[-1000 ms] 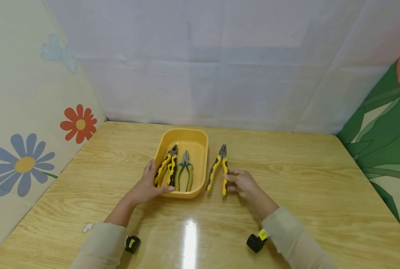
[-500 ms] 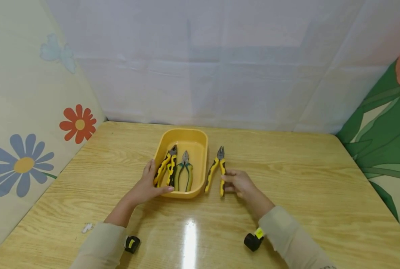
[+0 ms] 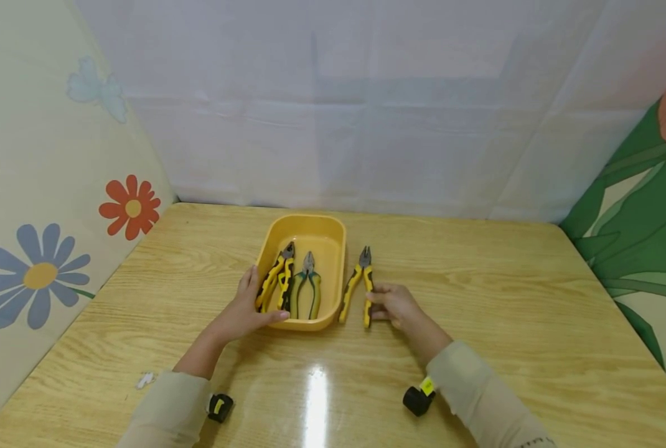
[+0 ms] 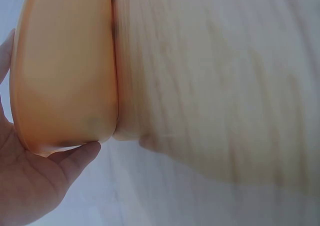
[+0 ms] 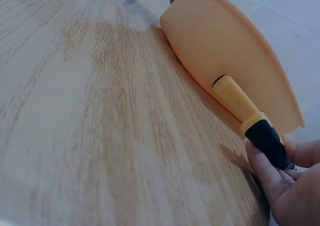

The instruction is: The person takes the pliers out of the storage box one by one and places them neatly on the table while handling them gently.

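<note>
My left hand (image 3: 249, 314) grips the near left corner of a yellow plastic tub (image 3: 316, 230), thumb along its front rim; in the left wrist view its fingers lie against the tub's wall (image 4: 65, 76). Inside the tub, yellow-and-black pliers (image 3: 286, 280) lean at the left, beside green-handled pliers (image 3: 297, 292). Just right of the tub, combination pliers (image 3: 368, 280) with spread yellow-and-black handles point away from me. My right hand (image 3: 397, 305) pinches their right handle; in the right wrist view, thumb and fingers close on the black grip (image 5: 267, 141).
The tub stands on a wood-grain table (image 3: 506, 298) with a white cloth (image 3: 422, 124) behind. Small black blocks with yellow labels sit at the left wrist (image 3: 220, 407) and right wrist (image 3: 419, 401). A white scrap (image 3: 145, 379) lies at the front left.
My right hand and the pliers have shifted slightly left toward the tub and a little nearer to me; the handles have drawn slightly closer together. The left hand and tub have stayed put.
</note>
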{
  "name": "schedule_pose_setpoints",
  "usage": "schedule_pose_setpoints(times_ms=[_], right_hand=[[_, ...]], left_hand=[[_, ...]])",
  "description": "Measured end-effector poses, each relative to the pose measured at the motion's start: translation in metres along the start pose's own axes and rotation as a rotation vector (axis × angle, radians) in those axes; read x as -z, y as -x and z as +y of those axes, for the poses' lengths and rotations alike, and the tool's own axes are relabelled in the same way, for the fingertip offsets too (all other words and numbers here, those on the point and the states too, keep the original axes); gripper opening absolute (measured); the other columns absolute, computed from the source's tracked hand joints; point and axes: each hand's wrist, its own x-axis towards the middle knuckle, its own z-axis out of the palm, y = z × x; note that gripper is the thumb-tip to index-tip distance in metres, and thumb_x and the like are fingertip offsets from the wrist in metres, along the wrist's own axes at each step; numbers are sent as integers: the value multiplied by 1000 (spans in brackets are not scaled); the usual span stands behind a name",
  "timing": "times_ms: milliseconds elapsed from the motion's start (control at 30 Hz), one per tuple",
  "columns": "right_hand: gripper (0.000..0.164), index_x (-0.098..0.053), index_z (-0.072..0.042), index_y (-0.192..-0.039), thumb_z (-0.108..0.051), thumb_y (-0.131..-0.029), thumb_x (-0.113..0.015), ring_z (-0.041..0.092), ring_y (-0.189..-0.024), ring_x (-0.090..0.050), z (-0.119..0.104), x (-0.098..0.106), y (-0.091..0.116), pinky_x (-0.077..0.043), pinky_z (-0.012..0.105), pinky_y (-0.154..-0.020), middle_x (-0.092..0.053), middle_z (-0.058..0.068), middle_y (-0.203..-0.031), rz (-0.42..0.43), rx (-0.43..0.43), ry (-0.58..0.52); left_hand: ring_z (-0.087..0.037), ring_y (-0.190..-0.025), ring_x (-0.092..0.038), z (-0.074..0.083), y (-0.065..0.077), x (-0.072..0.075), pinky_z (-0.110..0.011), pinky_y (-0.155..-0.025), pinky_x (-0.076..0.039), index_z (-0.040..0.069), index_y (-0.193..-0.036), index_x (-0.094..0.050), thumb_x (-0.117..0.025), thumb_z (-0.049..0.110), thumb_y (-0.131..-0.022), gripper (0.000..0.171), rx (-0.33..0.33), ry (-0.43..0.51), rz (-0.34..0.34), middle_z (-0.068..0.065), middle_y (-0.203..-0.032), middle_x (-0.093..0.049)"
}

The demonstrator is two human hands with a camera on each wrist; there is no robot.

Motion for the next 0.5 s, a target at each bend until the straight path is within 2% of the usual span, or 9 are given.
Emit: schedule_pose_setpoints(times_ms=[500], right_hand=[[35,-39,20,-114,6,-83,-49,12,-55,-55,-1,-2,-1,-51,31,-59,-53,7,-70,18,-6,45]], left_hand=[[-40,-125,-1,0,0,0,-54,-96,-14,9,-136,17,-65,53,-66,116,0,-4,1,-17,-140,15]])
